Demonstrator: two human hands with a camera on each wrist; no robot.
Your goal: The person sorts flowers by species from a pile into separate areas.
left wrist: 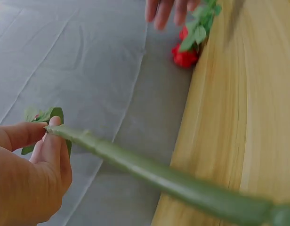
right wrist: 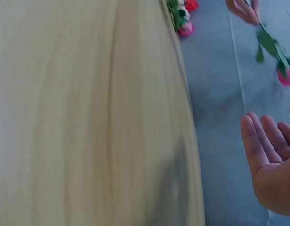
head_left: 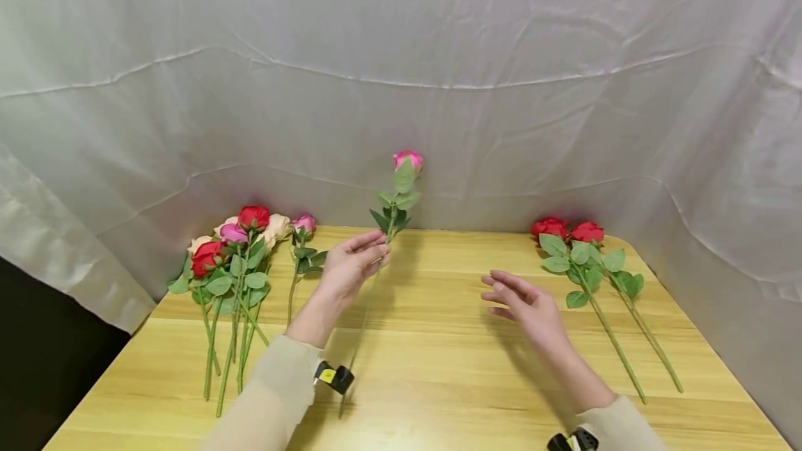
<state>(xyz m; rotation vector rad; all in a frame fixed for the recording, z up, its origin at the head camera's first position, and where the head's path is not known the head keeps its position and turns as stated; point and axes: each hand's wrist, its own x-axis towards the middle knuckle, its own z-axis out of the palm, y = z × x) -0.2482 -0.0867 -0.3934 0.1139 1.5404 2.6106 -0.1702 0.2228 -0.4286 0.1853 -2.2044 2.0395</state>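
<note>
A pink rose [head_left: 409,161] with green leaves is held up above the middle of the table. My left hand [head_left: 356,264] pinches its stem between thumb and fingertips, just below the leaves. In the left wrist view the lower stem [left wrist: 159,176] runs toward the camera. My right hand [head_left: 525,305] is held over the table to the right of the rose, touching nothing. Its fingers are relaxed and slightly bent, as the right wrist view also shows [right wrist: 272,160]. Two red roses [head_left: 587,232] lie on the table beyond it, at the right.
On the left of the wooden table [head_left: 432,367] lies a bunch of red, pink and cream roses [head_left: 207,257]. A single pink rose [head_left: 304,223] lies beside that bunch. Grey cloth [head_left: 476,124] hangs behind the table's far edge.
</note>
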